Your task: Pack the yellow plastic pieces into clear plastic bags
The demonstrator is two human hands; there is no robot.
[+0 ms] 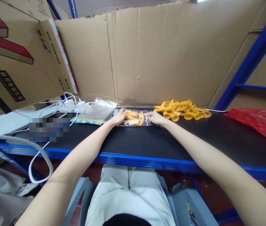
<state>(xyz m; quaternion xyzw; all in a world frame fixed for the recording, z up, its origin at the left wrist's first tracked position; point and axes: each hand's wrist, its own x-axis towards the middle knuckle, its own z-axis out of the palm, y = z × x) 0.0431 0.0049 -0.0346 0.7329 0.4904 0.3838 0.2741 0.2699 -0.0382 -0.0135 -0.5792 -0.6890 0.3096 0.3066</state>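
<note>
A clear plastic bag (149, 121) with several orange-yellow plastic toys (133, 118) inside lies on the black shelf top in front of me. My left hand (119, 116) grips its left end, where a strip of colourful print shows beside the fingers. At the opposite end, my right hand (156, 118) holds the clear film between thumb and fingers. Just beyond the right hand is a loose pile of yellow toys (182, 110) with flared, cup-like ends. Flat clear bags (95, 112) with a colourful printed edge lie to the left of my left hand.
A red plastic bag (255, 124) lies at the right. White plugs and cables (69, 105) sit at the left, near a blurred-out object (49, 129). Cardboard (158, 53) walls the back. A blue shelf edge (147, 160) runs in front; a white cable loop (49, 163) hangs at the left.
</note>
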